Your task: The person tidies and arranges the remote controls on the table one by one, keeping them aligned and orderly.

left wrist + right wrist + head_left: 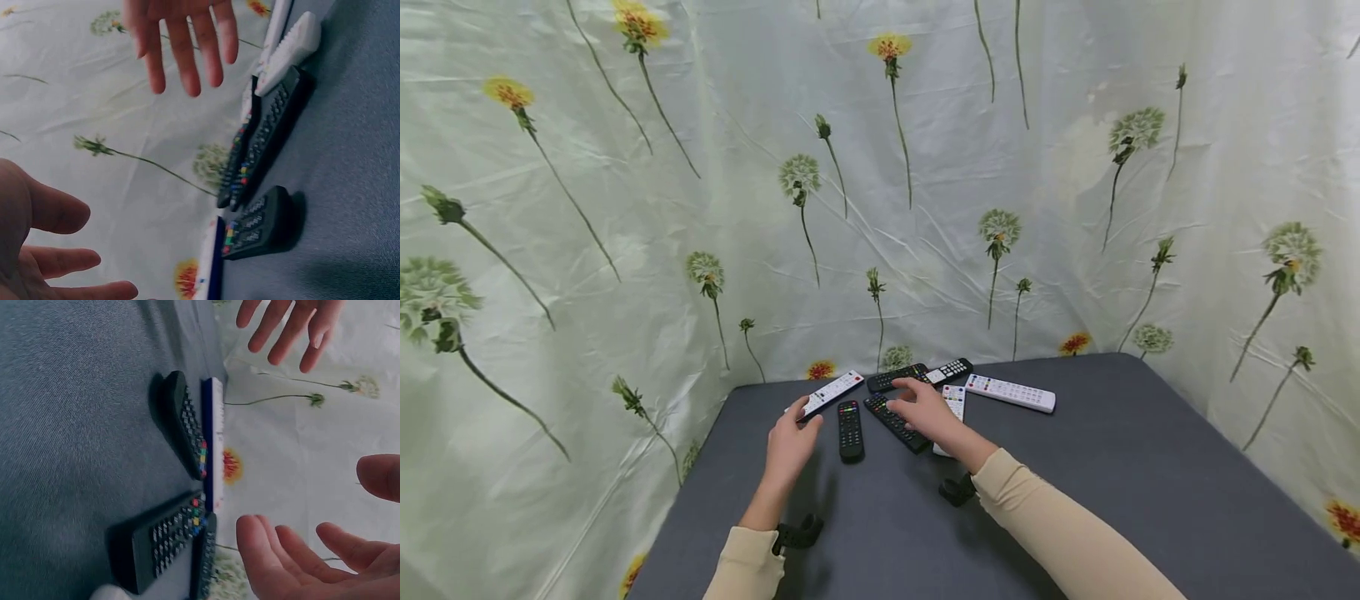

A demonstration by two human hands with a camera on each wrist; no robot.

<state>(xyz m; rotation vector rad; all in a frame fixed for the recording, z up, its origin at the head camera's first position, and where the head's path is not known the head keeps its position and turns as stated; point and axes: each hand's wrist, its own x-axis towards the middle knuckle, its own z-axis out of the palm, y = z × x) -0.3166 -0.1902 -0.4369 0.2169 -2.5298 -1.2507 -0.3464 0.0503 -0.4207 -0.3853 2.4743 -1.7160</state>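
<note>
Plainly, neither hand held anything. The left hand (790, 446), fingers loosely spread, hung above the dark grey table (1075, 475) by the near end of a slim white remote with a dark side (832, 392); the right hand (931, 414), its fingers also apart and pinching nothing, hung over a long black remote lying aslant (901, 428). Between the hands lay a shorter black remote with a few coloured buttons (851, 432), and farthest right a long white remote with rounded corners (1011, 393).

All four looked like hard plastic — likely light, stiff and a little slick along the casing, sturdy enough for ordinary handling. The surest hold seemed a pinch across the long edges at mid-length, clear of the buttons. The aslant one lay close among its neighbours — a wide grasp there risked nudging them.
</note>
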